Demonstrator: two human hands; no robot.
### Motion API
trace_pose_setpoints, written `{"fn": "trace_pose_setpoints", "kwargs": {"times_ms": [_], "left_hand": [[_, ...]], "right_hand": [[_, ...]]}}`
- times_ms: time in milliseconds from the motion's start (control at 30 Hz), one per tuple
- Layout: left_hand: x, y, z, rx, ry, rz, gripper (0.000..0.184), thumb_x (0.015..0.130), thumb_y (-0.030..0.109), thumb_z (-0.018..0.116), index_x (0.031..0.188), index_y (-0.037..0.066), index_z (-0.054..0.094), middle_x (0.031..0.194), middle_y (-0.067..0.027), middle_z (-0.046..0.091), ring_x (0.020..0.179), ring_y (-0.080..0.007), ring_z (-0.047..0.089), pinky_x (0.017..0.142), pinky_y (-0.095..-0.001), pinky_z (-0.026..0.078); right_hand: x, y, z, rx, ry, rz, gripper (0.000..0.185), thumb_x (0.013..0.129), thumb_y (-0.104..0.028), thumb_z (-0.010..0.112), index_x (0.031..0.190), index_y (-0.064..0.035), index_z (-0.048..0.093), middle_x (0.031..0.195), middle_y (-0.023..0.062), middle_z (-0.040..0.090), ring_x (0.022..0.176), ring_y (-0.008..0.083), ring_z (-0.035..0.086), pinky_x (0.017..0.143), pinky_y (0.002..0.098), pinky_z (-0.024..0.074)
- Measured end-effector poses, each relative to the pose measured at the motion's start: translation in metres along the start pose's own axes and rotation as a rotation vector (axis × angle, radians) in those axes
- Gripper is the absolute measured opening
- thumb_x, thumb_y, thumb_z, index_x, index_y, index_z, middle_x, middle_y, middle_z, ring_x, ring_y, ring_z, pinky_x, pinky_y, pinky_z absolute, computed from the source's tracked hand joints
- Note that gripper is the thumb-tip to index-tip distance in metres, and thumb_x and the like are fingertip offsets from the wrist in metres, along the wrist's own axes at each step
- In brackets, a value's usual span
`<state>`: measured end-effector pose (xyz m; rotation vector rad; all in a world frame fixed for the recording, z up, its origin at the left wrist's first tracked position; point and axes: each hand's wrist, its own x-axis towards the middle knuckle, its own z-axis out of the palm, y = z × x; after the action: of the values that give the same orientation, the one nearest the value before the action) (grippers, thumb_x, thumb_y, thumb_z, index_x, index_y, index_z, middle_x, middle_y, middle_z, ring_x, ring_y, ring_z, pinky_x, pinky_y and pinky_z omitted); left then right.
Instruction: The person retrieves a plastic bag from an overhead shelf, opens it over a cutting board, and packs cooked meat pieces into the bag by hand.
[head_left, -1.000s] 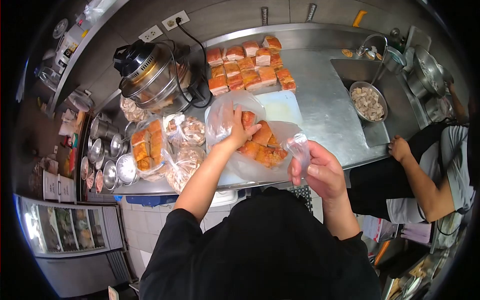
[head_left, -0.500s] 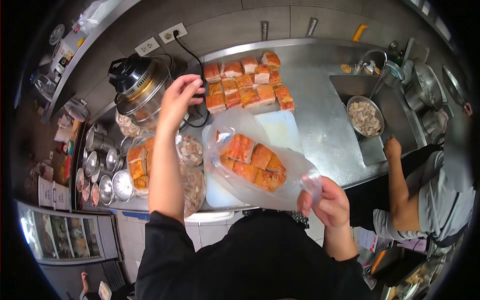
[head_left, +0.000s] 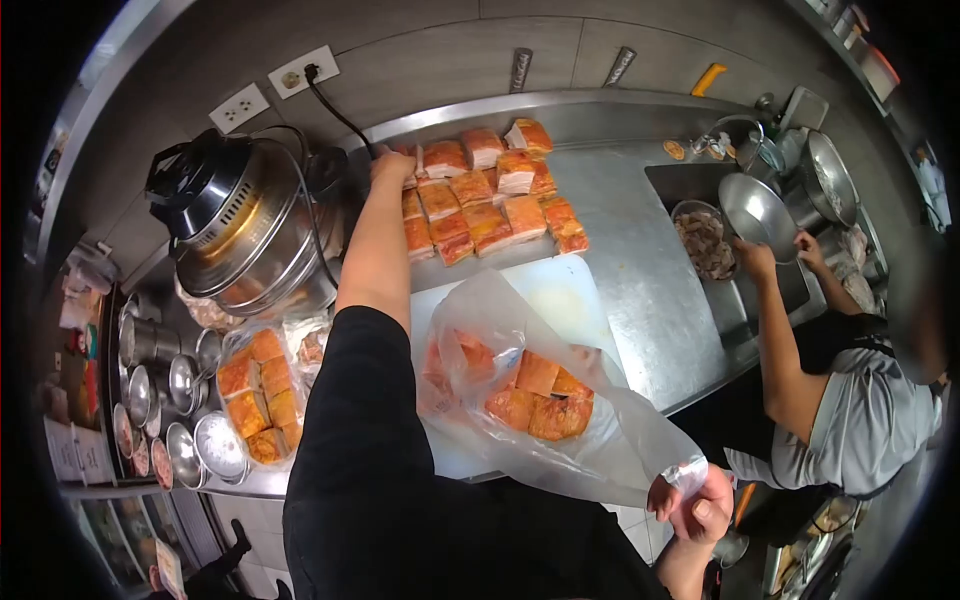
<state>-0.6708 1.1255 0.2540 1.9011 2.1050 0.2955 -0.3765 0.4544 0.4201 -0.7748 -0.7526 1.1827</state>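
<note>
My left hand [head_left: 394, 166] is at the back left corner of the rows of roast pork belly blocks [head_left: 490, 226], its fingers closed around the corner block, which is mostly hidden. In front, a clear plastic bag [head_left: 610, 455] lies across the white cutting board [head_left: 545, 285], with several browned pork belly blocks [head_left: 556, 416] inside. My right hand [head_left: 700, 505] grips the gathered edge of this bag near the counter's front. The bag's film stretches from the blocks toward that hand.
A round metal appliance with a black top [head_left: 250, 215] stands on the left. Beside it are another bag of pork blocks [head_left: 262, 395] and metal bowls [head_left: 220, 445]. At right, a co-worker's hands hold a metal bowl [head_left: 757, 212] over the sink [head_left: 665, 180], near a bowl of meat pieces [head_left: 705, 245].
My left hand has moved from above the counter to the back left pork block. My right hand has pulled the bag edge nearer to me. The co-worker now holds a bowl.
</note>
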Motion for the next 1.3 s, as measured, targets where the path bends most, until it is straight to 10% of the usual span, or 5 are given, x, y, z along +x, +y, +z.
{"fn": "trace_pose_setpoints", "kwargs": {"times_ms": [400,700,933,1300], "left_hand": [[-0.054,0.023,-0.018,-0.546,0.327,-0.395,0.079,0.080,0.045,0.065,0.139,0.005,0.031,0.132,-0.0323,0.044,0.122,-0.0420,0.051,0.101,-0.0479,0.044],[-0.084,0.021,-0.009,-1.119,0.505,-0.035,0.080,0.079,0.027,0.063,0.146,0.005,0.026,0.136,-0.0236,0.044,0.116,-0.0397,0.053,0.100,-0.0462,0.044],[-0.232,0.051,-0.091,-1.972,-0.358,0.122,0.048,0.083,0.023,0.054,0.129,0.011,0.050,0.131,-0.0105,0.053,0.121,-0.0334,0.052,0.098,-0.0638,0.042],[-0.474,0.043,-0.207,-1.553,-0.320,0.649,0.063,0.077,0.024,0.061,0.132,-0.001,0.044,0.123,-0.0160,0.056,0.113,-0.0233,0.058,0.097,-0.0369,0.048]], "right_hand": [[-0.007,0.011,0.006,-0.002,0.014,0.004,0.051,0.083,-0.024,0.063,0.116,0.0132,0.055,0.075,0.0183,0.063,0.061,0.0269,0.062,0.061,0.0411,0.0493],[-0.003,0.010,0.009,-0.063,-0.111,0.021,0.047,0.087,-0.025,0.059,0.119,0.0082,0.052,0.076,0.0135,0.062,0.061,0.0219,0.061,0.062,0.0379,0.0513],[0.001,0.007,0.013,0.015,-0.133,-0.001,0.059,0.086,-0.026,0.062,0.129,0.0107,0.046,0.081,0.0165,0.062,0.066,0.0240,0.061,0.067,0.0383,0.0496],[0.037,-0.011,0.004,0.207,-0.314,0.075,0.071,0.086,-0.028,0.061,0.140,0.0094,0.035,0.095,0.0164,0.060,0.077,0.0239,0.060,0.070,0.0338,0.0491]]}}
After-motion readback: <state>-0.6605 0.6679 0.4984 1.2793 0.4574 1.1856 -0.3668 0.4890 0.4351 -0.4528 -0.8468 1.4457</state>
